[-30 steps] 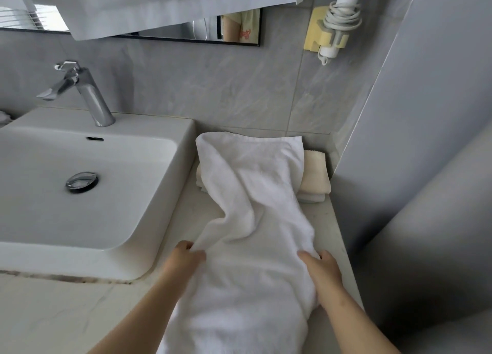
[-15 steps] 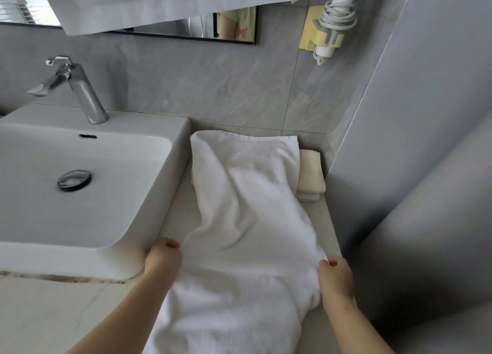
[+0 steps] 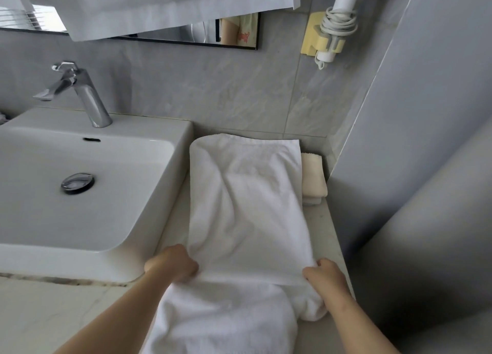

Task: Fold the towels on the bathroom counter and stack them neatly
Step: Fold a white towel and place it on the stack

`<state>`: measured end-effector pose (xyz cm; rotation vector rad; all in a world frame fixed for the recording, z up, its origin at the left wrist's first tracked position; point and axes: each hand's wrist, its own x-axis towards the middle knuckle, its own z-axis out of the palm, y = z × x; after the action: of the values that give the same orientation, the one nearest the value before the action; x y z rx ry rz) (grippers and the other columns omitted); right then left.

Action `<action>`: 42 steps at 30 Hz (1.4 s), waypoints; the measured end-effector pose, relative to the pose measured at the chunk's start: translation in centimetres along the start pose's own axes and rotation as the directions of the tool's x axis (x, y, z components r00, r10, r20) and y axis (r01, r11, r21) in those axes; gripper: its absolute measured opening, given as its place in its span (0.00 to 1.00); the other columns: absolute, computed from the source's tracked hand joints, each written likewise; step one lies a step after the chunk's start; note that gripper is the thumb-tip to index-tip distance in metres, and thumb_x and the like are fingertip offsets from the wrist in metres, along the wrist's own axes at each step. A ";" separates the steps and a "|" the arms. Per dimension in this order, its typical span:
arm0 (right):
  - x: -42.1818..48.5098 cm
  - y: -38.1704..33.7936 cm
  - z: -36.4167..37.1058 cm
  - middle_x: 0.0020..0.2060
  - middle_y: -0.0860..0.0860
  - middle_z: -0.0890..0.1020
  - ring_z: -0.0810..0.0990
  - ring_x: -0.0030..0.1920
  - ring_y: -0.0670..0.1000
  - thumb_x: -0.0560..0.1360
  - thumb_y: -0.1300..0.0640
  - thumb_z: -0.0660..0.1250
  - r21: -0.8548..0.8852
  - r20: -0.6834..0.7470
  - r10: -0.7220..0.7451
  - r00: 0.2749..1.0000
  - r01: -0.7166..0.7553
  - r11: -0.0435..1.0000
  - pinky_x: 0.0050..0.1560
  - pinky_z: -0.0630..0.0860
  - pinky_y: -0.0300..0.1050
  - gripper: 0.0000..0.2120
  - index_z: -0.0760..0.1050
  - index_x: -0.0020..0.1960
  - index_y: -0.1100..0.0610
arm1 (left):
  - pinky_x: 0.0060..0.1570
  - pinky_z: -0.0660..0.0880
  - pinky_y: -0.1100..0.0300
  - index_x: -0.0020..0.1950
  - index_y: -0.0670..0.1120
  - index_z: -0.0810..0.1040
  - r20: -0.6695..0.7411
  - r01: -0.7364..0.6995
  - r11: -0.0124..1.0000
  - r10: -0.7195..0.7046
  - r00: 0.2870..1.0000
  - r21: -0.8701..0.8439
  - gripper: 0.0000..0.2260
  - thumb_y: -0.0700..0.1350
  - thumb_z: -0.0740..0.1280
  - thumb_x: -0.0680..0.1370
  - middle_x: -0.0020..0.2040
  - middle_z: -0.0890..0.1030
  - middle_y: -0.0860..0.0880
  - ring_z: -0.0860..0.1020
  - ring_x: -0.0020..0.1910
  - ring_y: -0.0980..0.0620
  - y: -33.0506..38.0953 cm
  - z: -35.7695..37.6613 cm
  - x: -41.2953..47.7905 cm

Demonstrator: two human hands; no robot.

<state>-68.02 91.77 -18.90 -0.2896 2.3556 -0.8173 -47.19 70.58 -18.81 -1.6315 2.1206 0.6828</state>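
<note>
Both hands grip the rumpled white towel (image 3: 247,210), folded lengthwise on the counter (image 3: 323,228)

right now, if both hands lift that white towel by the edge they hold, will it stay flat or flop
Probably flops: the white towel creases and sags between the left hand and right hand. Its loose near part bunches below them, so it would likely trail. The thick pile looks grippy, unlikely to slip.
</note>
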 end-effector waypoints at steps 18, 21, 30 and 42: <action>6.8 -9.4 -1.0 0.40 0.51 0.73 0.71 0.42 0.55 0.76 0.56 0.59 0.195 -0.141 -0.234 0.962 0.258 0.946 0.38 0.65 0.44 0.04 0.70 0.43 0.52 | 0.55 0.71 0.53 0.69 0.39 0.65 -0.179 -0.120 0.560 -0.053 0.982 -0.820 0.24 0.52 0.62 0.79 0.63 0.74 0.38 0.75 0.58 0.40 7.5 -7.0 6.0; 8.7 -11.6 -1.4 0.40 0.54 0.74 0.72 0.44 0.57 0.74 0.62 0.58 0.222 -0.203 -0.236 0.950 0.280 0.934 0.43 0.69 0.47 0.06 0.72 0.47 0.55 | 0.56 0.72 0.50 0.68 0.40 0.68 -0.122 -0.085 0.381 -0.075 0.990 -0.921 0.24 0.54 0.62 0.78 0.62 0.76 0.39 0.76 0.59 0.39 8.4 -8.5 8.0; 13.7 -15.7 -1.4 0.52 0.52 0.72 0.72 0.48 0.55 0.74 0.59 0.61 0.361 -0.151 -0.092 0.984 0.141 0.922 0.43 0.71 0.45 0.26 0.61 0.70 0.59 | 0.64 0.71 0.47 0.67 0.41 0.71 -0.107 -0.067 0.222 -0.175 0.979 -0.973 0.27 0.60 0.56 0.79 0.66 0.74 0.40 0.73 0.64 0.41 8.8 -11.8 11.3; 14.2 -13.1 -3.0 0.48 0.56 0.78 0.75 0.52 0.60 0.73 0.70 0.55 0.279 -0.453 -0.086 0.887 0.232 0.932 0.45 0.65 0.41 0.15 0.78 0.50 0.60 | 0.46 0.75 0.53 0.69 0.53 0.63 -0.378 -0.331 0.744 0.113 0.919 -0.580 0.24 0.36 0.54 0.74 0.55 0.74 0.44 0.74 0.49 0.42 10.2 -12.6 10.9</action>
<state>-80.94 77.48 -15.79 -0.1751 2.5638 -1.4670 -59.86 56.79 -13.34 -1.9322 2.5232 1.4393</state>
